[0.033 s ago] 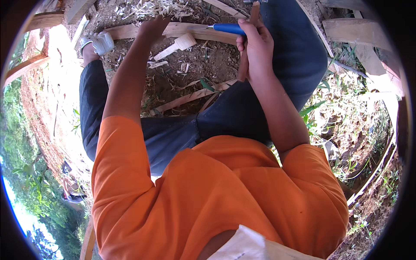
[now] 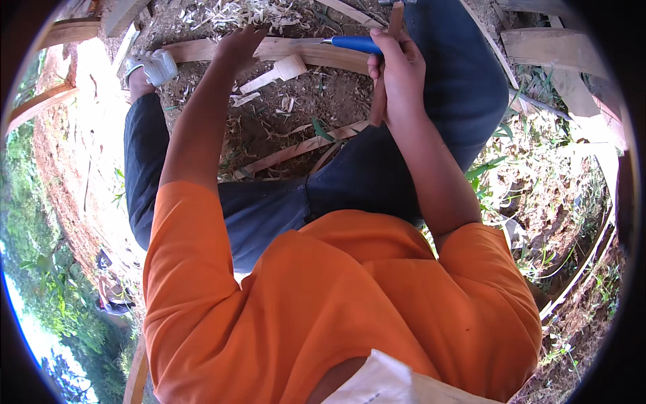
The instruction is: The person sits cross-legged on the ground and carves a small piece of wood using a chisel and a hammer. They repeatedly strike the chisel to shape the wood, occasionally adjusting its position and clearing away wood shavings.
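Observation:
My right hand (image 2: pixel 402 67) is closed round two tools at once. One is a chisel (image 2: pixel 355 44) with a blue handle, its thin metal blade pointing left along a wooden plank (image 2: pixel 336 57). The other is a hammer (image 2: pixel 378 104), its brown wooden handle running through my grip and its metal head partly cut off at the top edge. My left hand (image 2: pixel 237 48) is at the plank's left part, fingers stretched out with nothing seen in them; whether it presses on the wood I cannot tell. A pale curled wood shaving (image 2: pixel 289 66) lies just below the plank.
Wood shavings (image 2: pixel 235 15) lie heaped beyond the plank. My legs in dark trousers (image 2: pixel 451 87) spread either side, with a pale shoe (image 2: pixel 153 67) at the left. Wooden boards (image 2: pixel 552 50) stand at the upper right. A thin wooden strip (image 2: pixel 296 151) lies on the soil between my legs.

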The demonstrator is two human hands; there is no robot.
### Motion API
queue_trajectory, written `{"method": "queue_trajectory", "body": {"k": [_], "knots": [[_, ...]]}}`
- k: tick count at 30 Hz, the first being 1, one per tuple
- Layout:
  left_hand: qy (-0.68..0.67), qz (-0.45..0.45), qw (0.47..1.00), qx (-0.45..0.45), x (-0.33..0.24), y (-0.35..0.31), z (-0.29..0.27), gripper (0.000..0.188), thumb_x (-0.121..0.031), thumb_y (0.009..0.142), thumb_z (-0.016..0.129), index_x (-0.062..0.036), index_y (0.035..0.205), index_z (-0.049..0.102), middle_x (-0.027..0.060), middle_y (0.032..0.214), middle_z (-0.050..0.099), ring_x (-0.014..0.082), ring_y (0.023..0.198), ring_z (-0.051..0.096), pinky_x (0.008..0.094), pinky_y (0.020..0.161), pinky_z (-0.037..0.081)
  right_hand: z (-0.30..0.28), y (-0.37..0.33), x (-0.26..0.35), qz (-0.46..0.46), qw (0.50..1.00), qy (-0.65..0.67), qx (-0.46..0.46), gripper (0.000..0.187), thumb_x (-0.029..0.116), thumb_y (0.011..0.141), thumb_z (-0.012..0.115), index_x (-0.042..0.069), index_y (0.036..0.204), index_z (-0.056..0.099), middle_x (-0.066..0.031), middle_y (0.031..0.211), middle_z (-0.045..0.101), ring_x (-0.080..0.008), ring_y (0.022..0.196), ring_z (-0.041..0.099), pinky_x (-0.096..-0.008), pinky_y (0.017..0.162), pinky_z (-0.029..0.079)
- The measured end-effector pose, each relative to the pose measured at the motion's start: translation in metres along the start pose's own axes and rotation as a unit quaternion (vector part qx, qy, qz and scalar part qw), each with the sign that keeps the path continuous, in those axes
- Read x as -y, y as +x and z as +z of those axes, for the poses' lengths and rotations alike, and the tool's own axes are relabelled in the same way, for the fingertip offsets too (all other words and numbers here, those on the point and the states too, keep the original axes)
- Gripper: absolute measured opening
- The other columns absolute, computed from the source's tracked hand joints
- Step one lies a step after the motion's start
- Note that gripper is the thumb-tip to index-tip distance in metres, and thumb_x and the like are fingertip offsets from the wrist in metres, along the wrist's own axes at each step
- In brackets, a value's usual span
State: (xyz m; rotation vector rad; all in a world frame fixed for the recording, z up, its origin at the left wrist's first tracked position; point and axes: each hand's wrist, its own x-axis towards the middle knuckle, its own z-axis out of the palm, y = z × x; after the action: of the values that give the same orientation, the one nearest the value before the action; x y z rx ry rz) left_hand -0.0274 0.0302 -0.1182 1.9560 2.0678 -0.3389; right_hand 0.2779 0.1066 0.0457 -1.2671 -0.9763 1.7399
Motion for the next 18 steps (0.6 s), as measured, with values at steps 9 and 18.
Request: {"method": "queue_trajectory", "body": {"k": [9, 18], "knots": [[0.023, 0.028, 0.999, -0.01, -0.041, -0.036, 0.006, 0.072, -0.042, 0.083, 0.082, -0.0157, 0.142, 0.048, 0.0141, 0.13, 0.056, 0.0326, 0.118, 0.064, 0.0457, 0.094, 0.058, -0.008, -0.012, 0.004, -0.002, 1.0, 0.013, 0.008, 0.026, 0.021, 0.091, 0.077, 0.005, 0.105, 0.061, 0.0005, 0.078, 0.057, -0.007, 0.062, 0.056, -0.0225, 0.053, 0.043], [-0.119, 0.012, 0.992, 0.037, -0.067, -0.107, 0.016, 0.074, -0.04, 0.081, 0.082, -0.0166, 0.145, 0.052, 0.018, 0.138, 0.055, 0.0383, 0.127, 0.057, 0.049, 0.104, 0.051, -0.023, 0.0, -0.026, -0.052, 0.999, 0.011, -0.006, 0.026, 0.019, 0.093, 0.074, 0.003, 0.11, 0.061, -0.0012, 0.072, 0.059, -0.0085, 0.056, 0.058, -0.0249, 0.047, 0.046]]}}
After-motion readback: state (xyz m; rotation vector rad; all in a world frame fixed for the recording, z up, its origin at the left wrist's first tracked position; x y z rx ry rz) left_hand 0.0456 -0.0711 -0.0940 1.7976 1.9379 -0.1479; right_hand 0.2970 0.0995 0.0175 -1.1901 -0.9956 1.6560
